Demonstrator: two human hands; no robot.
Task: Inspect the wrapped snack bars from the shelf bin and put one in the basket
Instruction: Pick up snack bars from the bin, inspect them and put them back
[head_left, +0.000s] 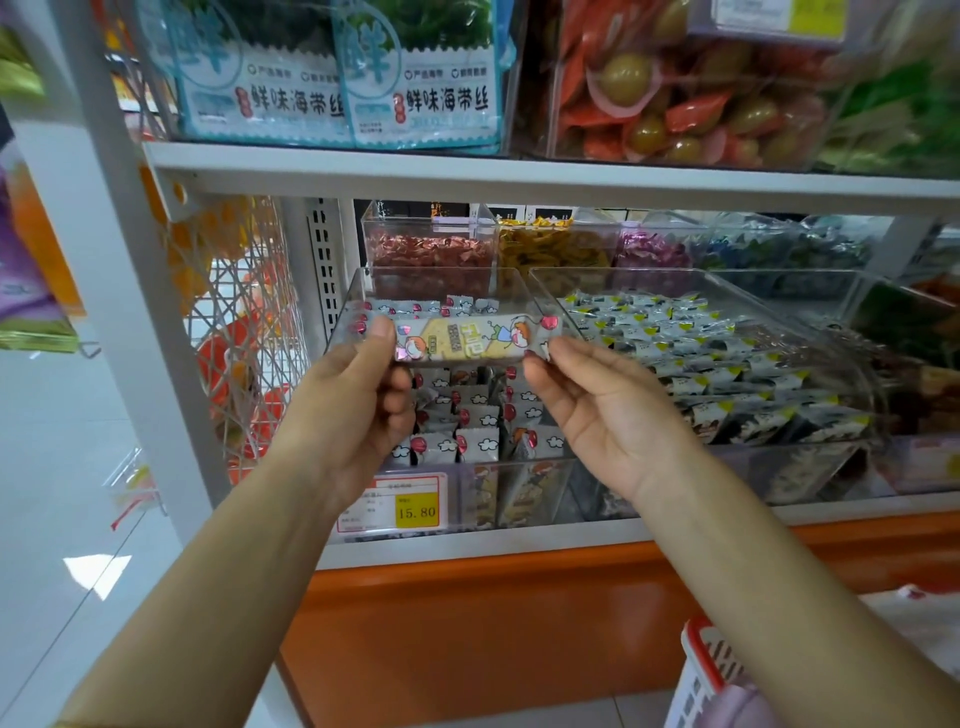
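Both forearms bare, raised forward and converging. Left hand (358, 400): thumb laid over the left end of the snack bar (467, 338), fingers curled beneath it. Right hand (602, 415): palm turned upward, fingertips (540, 356) pinching the bar's right end. Hands level, bar spanning between them.

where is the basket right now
In the head view the basket is at the bottom right, beneath the right forearm and in front of the orange shelf base, well below the held snack bar.

Head view, close, downward toward shelf (519, 179)
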